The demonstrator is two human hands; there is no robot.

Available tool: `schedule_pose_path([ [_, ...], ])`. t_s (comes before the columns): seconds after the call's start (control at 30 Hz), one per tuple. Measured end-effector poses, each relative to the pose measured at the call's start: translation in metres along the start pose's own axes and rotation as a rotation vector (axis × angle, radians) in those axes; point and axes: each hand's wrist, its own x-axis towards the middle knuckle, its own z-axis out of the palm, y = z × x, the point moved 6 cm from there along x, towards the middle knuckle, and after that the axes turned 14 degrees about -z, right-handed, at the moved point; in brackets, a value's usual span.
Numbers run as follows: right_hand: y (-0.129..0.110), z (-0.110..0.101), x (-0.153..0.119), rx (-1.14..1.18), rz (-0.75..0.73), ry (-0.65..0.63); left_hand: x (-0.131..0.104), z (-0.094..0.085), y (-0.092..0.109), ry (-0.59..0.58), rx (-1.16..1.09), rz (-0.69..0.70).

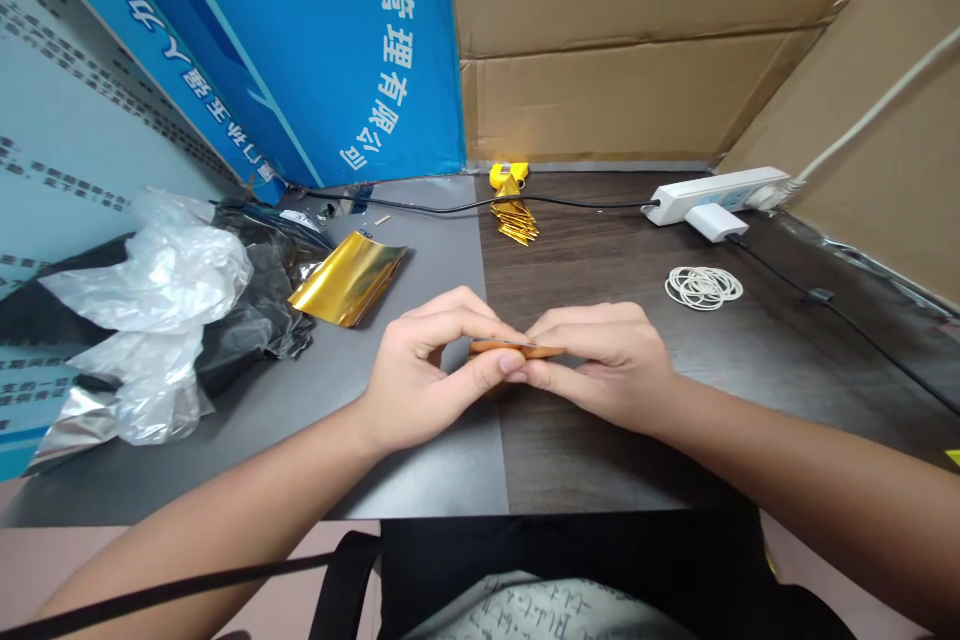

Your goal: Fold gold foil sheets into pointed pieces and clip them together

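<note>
A thin, flat orange-brown piece [517,350] is pinched edge-on between both hands above the table's middle. My left hand [442,360] grips its left part, thumb in front and fingers behind. My right hand [607,360] holds the right part the same way, and the two thumb tips meet at the front edge. What lies inside the piece is too small to tell. Beyond my left hand rests a gold foil sheet [349,278], curved on the grey surface. Folded gold strips [514,218] lie farther back, beside a yellow object [508,173].
Crumpled clear plastic [180,270] and black plastic [259,320] cover the left side. A white power strip [716,192] with a plugged-in adapter stands at the back right, near white looped bands [703,288]. A black cable [450,209] crosses the back. Cardboard walls [600,110] enclose the table.
</note>
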Motion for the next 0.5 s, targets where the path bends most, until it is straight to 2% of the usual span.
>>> schedule_pose_path([
  [0.5,0.001,0.0014,-0.0021,-0.004,0.041,-0.029,-0.0006,0.0006,0.0008,0.006,0.033,0.018],
])
